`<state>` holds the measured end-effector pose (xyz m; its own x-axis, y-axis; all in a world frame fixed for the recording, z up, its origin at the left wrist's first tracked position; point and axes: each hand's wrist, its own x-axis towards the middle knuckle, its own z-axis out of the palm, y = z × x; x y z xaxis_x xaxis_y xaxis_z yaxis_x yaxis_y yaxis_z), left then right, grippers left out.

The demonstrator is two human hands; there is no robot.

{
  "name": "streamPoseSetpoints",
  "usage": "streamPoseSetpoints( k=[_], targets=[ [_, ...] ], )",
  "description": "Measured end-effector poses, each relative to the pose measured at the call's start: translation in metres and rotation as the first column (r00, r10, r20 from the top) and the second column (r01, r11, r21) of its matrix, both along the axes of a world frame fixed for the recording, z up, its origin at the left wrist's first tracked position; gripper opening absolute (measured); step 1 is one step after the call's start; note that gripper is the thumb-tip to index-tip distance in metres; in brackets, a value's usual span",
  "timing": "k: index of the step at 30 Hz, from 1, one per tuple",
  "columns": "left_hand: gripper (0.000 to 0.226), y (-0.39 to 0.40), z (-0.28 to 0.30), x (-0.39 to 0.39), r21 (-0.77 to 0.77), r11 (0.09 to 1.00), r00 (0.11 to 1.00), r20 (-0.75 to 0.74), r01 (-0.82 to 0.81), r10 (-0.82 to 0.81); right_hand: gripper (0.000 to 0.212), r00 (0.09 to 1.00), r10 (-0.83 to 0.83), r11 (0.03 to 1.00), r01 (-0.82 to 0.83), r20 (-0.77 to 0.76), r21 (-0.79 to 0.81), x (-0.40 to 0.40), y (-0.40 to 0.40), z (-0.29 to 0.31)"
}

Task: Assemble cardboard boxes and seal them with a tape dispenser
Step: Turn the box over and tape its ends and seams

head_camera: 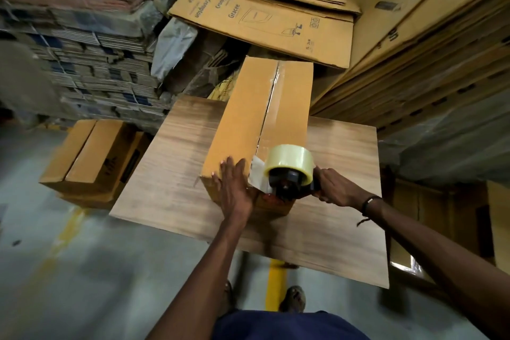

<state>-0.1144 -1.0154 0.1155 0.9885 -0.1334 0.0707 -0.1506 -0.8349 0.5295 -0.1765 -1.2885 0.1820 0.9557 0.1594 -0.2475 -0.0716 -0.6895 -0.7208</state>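
Observation:
A long brown cardboard box lies on a wooden table top, its flaps closed. Clear tape runs along its centre seam from the far end to the near edge. My right hand grips the handle of a black tape dispenser carrying a roll of clear tape, held at the box's near end. A short strip of tape stretches from the roll over the near edge. My left hand lies flat with fingers spread on the box's near left corner, beside the dispenser.
An assembled cardboard box stands on the floor left of the table. Flat printed cartons lean behind the table. Bundles of flattened cardboard rise at the left, tall stacks at the right. Yellow floor lines run under the table.

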Motion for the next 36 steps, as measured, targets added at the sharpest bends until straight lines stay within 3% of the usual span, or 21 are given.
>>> streamPoseSetpoints(
  k=[3, 6, 12, 17, 21, 24, 27, 30, 34, 36],
  targets=[
    [0.067, 0.005, -0.001, 0.0, -0.037, 0.999, 1.0, 0.029, 0.0, 0.001, 0.047, 1.0, -0.003, 1.0, 0.003, -0.027, 0.005, -0.001, 0.001, 0.001],
    [0.073, 0.004, 0.004, -0.001, -0.073, 0.997, 0.999, 0.032, 0.006, -0.004, 0.038, 1.0, -0.006, 1.0, 0.005, -0.03, -0.019, -0.008, -0.013, 0.0],
    [0.075, -0.002, 0.013, 0.004, 0.013, 1.0, 0.998, -0.05, -0.024, 0.024, 0.015, 0.996, -0.033, 0.993, 0.024, -0.078, -0.117, -0.04, -0.066, -0.002],
    [0.065, -0.014, 0.019, -0.004, 0.046, 0.999, 0.999, 0.03, -0.028, 0.026, 0.02, 0.993, -0.065, 0.993, 0.055, -0.101, -0.104, -0.041, -0.066, -0.006],
    [0.074, -0.05, 0.022, -0.013, 0.06, 0.985, 0.987, -0.036, 0.16, -0.158, 0.036, 0.991, -0.086, 0.992, 0.075, -0.105, -0.105, -0.04, -0.07, -0.01],
    [0.086, -0.069, 0.012, -0.016, 0.011, 0.96, 0.949, -0.152, 0.28, -0.276, 0.02, 0.99, -0.079, 0.994, 0.07, -0.114, -0.088, -0.041, -0.068, -0.009],
    [0.083, -0.069, 0.007, -0.013, -0.027, 0.963, 0.945, -0.189, 0.267, -0.267, 0.037, 0.98, -0.124, 0.991, 0.116, -0.157, -0.06, -0.044, -0.067, -0.01],
    [0.07, -0.069, 0.007, -0.011, -0.091, 0.962, 0.948, -0.168, 0.257, -0.269, 0.036, 0.968, -0.146, 0.989, 0.149, -0.204, -0.003, -0.05, -0.077, -0.008],
    [0.039, -0.071, 0.005, -0.011, -0.158, 0.96, 0.95, -0.178, 0.23, -0.257, 0.07, 0.961, -0.172, 0.985, 0.171, -0.215, -0.026, -0.06, -0.094, -0.004],
    [0.023, -0.072, 0.008, -0.013, -0.193, 0.957, 0.956, -0.155, 0.218, -0.249, 0.075, 0.965, -0.157, 0.987, 0.144, -0.21, -0.078, -0.061, -0.097, -0.008]
  ],
)
